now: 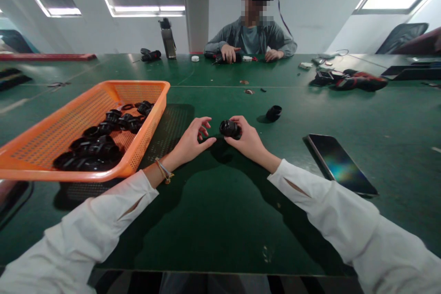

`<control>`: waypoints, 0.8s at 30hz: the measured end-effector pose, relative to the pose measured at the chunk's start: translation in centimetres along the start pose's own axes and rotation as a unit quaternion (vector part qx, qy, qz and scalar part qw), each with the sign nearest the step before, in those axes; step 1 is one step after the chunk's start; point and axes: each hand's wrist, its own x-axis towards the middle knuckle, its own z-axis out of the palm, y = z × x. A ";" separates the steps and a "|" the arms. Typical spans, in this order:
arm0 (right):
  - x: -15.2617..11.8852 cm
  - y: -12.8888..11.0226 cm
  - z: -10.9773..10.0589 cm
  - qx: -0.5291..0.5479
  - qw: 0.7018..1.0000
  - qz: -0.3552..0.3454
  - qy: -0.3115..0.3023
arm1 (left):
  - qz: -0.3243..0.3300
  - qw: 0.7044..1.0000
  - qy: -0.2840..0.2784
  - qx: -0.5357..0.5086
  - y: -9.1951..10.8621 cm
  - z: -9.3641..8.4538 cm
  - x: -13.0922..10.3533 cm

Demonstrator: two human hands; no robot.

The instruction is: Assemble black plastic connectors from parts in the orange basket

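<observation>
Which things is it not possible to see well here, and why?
Head view:
Black part in the right hand: its rear is hidden by that hand.
Black parts in the orange basket: lower ones covered by upper ones.
Orange basket's left corner: cut by the picture's edge.
Scraps on the table: too small to identify.

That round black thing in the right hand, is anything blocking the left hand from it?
Nothing visible stands between the left hand and the black part in the right hand, just an open gap; the orange basket sits off to the left.
</observation>
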 end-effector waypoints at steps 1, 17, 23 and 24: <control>0.2 0.4 -0.2 -0.004 1.000 0.016 0.020 | 0.008 1.000 0.006 0.019 0.0 0.0 -0.1; 2.8 5.7 -4.8 -0.216 0.945 0.084 0.230 | -0.066 0.868 0.047 0.489 10.3 -3.0 -0.7; 2.7 5.7 -5.5 -0.309 0.923 0.054 0.222 | -0.239 0.799 -0.053 0.550 7.6 -7.6 -0.2; 2.7 5.7 -5.6 -0.320 0.920 0.053 0.221 | -0.217 0.801 -0.071 0.554 6.9 -7.9 -0.2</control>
